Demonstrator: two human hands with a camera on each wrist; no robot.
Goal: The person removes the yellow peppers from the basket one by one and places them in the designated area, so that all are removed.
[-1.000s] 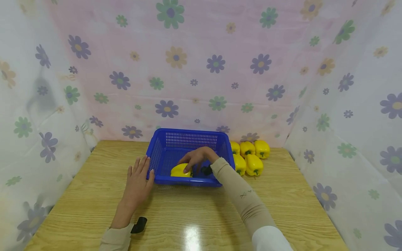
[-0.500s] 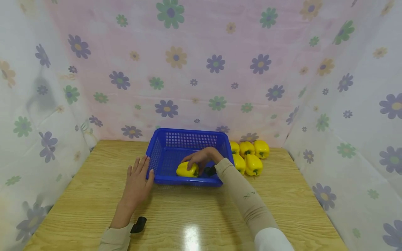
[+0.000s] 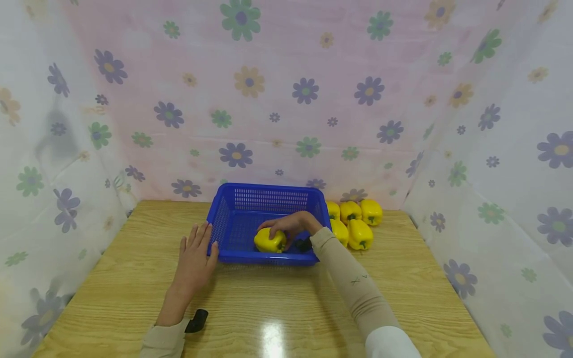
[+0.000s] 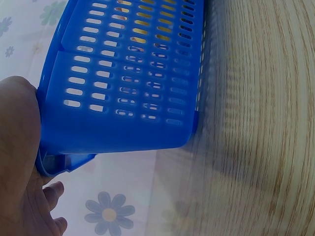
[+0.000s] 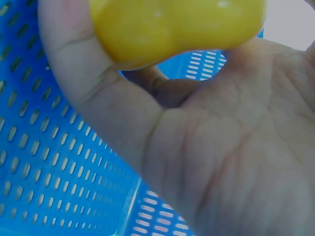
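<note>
Inside the blue plastic basket (image 3: pixel 264 257), my right hand (image 3: pixel 291 224) grips a yellow bell pepper (image 3: pixel 270 240) near the front wall, its stem end toward the right. From the right wrist, the bell pepper (image 5: pixel 177 27) shows between thumb and fingers, partly cut off by the frame's top. My left hand (image 3: pixel 194 258) rests against the basket's left side, fingers extended along the rim. The left wrist view has the same hand (image 4: pixel 19 162) at the rim, beside the slotted basket wall (image 4: pixel 118 98); part of the fingers is out of sight there.
Several more yellow bell peppers (image 3: pixel 360 234) stand in two rows on the wooden table (image 3: pixel 250 308), just right of the basket. The basket wall partly hides the nearest ones. Flower-patterned cloth (image 3: pixel 277 99) encloses the table at the back and both sides.
My right hand has shifted right inside the basket, and the bell pepper in its grip has moved right with it. The left hand and the basket keep their places.
</note>
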